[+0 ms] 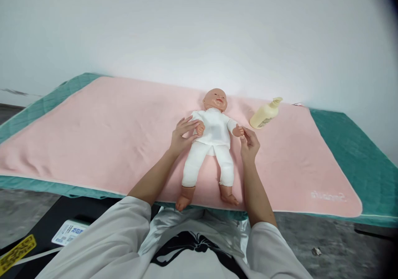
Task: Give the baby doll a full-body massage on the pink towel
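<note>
We start left of the doll (214, 121), where the green quilted cover (77, 89) shows beyond the pink pad (108, 129), spread wide, probably to give the doll a soft bed. Now, right beside the doll, here's the left hand (181, 137): its grip is spread, fingers and thumb parted around the doll's near fist (200, 129), seemingly to steady it without squeezing. And the doll itself! It lies face up on the pad, head toward the wall (199, 30), feet at the near edge, which we judge puts both arms within easy reach. On the doll's other side, the right hand (251, 142) has its grip pinching the doll's other fist (238, 130), apparently holding it out from the body. Farther right of the doll, the yellow pump bottle (264, 115) sits apart, likely placed close but clear of the doll; standing or lying, we can't tell.
</note>
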{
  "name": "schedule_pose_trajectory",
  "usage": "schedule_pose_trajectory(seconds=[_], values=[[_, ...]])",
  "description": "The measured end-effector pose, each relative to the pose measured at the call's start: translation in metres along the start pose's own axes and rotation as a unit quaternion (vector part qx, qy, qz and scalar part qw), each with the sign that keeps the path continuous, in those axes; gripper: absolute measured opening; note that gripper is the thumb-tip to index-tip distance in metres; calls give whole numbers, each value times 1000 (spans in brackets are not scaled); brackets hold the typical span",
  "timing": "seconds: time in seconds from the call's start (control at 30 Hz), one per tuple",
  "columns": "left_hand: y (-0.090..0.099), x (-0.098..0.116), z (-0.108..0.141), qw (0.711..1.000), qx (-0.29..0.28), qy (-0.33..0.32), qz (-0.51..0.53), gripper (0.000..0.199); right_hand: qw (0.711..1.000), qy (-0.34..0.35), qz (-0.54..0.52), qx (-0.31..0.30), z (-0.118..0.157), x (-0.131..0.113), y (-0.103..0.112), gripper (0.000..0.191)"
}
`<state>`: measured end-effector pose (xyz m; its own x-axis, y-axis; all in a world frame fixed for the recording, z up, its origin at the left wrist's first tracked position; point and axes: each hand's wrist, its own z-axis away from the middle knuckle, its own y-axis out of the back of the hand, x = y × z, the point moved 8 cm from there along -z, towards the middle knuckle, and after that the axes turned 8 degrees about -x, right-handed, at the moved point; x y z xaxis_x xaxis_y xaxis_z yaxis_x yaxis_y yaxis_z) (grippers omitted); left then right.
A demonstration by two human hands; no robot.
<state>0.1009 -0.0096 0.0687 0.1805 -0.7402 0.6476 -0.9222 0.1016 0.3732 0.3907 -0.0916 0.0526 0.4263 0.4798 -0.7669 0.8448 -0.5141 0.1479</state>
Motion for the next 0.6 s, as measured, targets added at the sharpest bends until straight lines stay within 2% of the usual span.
schedule_pose_trajectory(seconds=[0.13, 0.23, 0.33, 0.47, 0.6], values=[[18, -19, 6, 981, 119, 92, 119, 44, 992, -79, -14, 102, -1, 12, 19, 37], [30, -31, 10, 950, 203, 131, 200, 40, 978, -124, -58, 156, -1, 28, 34, 41], [39, -44, 16, 915, 270, 181, 241, 39, 956, -187, -122, 189, 2, 55, 45, 43], [41, -72, 31, 843, 333, 288, 309, 35, 921, -273, -165, 225, 10, 85, 56, 39], [38, -98, 49, 755, 389, 370, 376, 31, 919, -285, -169, 215, 10, 90, 57, 34]])
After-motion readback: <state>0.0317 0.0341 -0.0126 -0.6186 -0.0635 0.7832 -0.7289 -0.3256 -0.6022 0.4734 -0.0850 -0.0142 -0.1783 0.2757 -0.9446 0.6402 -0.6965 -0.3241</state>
